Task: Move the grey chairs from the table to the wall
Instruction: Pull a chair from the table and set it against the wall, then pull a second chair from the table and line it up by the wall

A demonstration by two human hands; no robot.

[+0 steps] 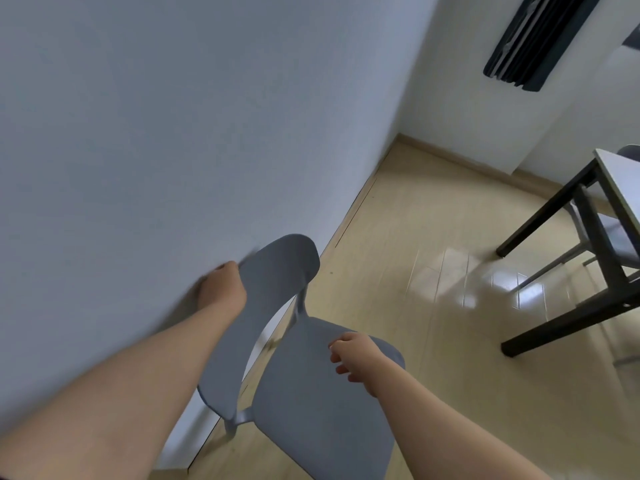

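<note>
Grey chair [304, 393] sits right by the wall [138, 133], backrest toward it. Left hand [221, 289] grips the backrest's top edge, fingers wrapped behind it. Right hand [353, 358] lies over the seat, fingers loose and spread, gripping nothing. Second grey chair [620, 244] is tucked under the table [620, 181], far right, well apart.
</note>
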